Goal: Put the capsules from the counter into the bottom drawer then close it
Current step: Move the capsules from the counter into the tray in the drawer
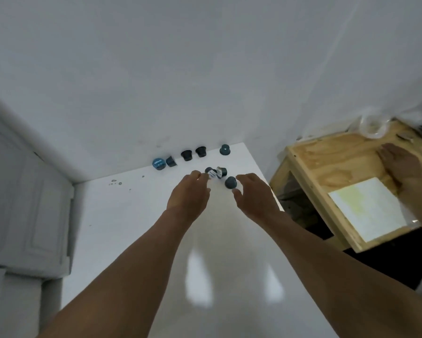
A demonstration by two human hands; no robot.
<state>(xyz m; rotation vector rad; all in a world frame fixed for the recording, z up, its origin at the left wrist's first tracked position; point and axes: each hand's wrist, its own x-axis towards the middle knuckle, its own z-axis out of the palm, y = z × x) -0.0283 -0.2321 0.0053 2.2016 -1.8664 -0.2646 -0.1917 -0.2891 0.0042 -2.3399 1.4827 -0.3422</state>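
Observation:
Several dark blue-grey capsules lie on the white counter point(136, 215) near the far wall. A row at the back holds a capsule with a blue lid point(159, 163) and others point(187, 155) point(225, 149). Closer to me, three capsules point(211, 173) point(221, 172) point(230, 182) lie in a cluster. My left hand point(189, 195) reaches over the counter, its fingertips at the cluster's left side. My right hand point(252, 193) hovers at the cluster's right, fingers spread around the nearest capsule. Neither hand holds anything. No drawer is in view.
A wooden plywood table point(327, 162) stands to the right of the counter, with a white sheet point(367, 208) on it and another person's hand point(400, 164) resting on it. A white panelled door point(22, 203) is at the left. The counter's right edge drops to a dark gap.

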